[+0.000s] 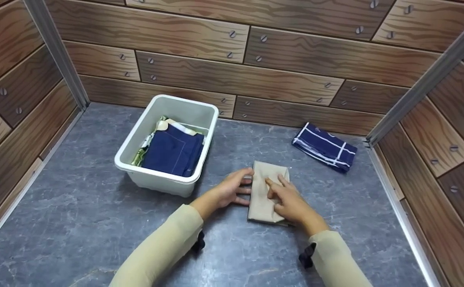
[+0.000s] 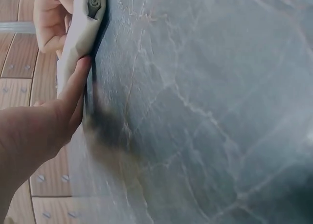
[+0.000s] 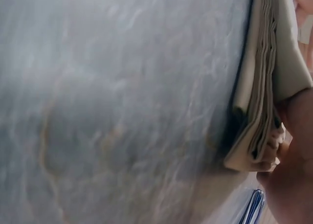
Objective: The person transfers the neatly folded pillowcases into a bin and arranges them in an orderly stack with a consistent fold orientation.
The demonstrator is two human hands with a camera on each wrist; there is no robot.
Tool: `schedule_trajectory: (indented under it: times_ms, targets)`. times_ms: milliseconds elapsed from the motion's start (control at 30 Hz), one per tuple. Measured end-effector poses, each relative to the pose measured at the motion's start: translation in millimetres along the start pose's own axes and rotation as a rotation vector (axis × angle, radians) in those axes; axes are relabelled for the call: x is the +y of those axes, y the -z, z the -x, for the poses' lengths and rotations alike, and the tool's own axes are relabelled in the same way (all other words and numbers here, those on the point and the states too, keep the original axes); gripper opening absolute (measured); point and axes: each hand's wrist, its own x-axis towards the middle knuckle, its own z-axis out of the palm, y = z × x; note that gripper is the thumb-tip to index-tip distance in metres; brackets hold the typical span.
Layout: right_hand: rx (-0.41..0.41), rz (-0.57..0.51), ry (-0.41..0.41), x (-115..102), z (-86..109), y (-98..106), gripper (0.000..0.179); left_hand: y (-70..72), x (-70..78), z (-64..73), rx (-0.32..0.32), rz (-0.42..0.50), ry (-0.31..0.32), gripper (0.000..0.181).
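A folded beige cloth [image 1: 261, 191] lies on the grey table, its long sides running away from me. Spread, fairly straight fingers of my left hand [image 1: 231, 189] touch its left long side. My right hand [image 1: 291, 201] rests on the right part of the cloth, index finger extended over the top and the other fingers bent; the fingertips on the far right side are partly hidden. Stacked layers of the beige cloth [image 3: 261, 82] show edge-on in the right wrist view. In the left wrist view, my left fingers [image 2: 73, 89] lie against the cloth's side [image 2: 83, 38].
A white plastic bin [image 1: 122, 157] stands left of the hands, holding a navy folded cloth [image 1: 172, 149] over patterned green and cream cloths. Back right, near the wall, lies a navy cloth with white stripes [image 1: 325, 145]. Wood-patterned walls [image 1: 192, 65] bound the table on three sides.
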Motion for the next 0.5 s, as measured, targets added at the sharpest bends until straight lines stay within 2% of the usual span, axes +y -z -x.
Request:
schedule_trajectory:
  times_ms: [100, 167, 300, 400, 500]
  targets:
    - [0.064, -0.057, -0.044, 0, 0.3, 2, 0.033, 3.7, 1.3, 0.6, -0.011, 0.07, 0.012, 0.068]
    - [0.124, -0.138, -0.085, 1, 2.0, 3, 0.037, 5.6, 1.7, 1.1, -0.012, 0.105, 0.025, 0.07]
    - [0.267, -0.312, -0.24, 2, 7.6, 11, 0.045, 8.3, 1.7, 1.9, 0.01, 0.164, 0.051, 0.074]
    - [0.334, -0.544, -0.442, -1, 12.2, 19, 0.051, 9.1, 0.6, 3.4, 0.019, 0.193, 0.058, 0.075]
    - [0.339, -0.886, -0.648, -6, 16.3, 28, 0.059, 9.8, -0.5, 5.6, 0.026, 0.205, 0.056, 0.075]
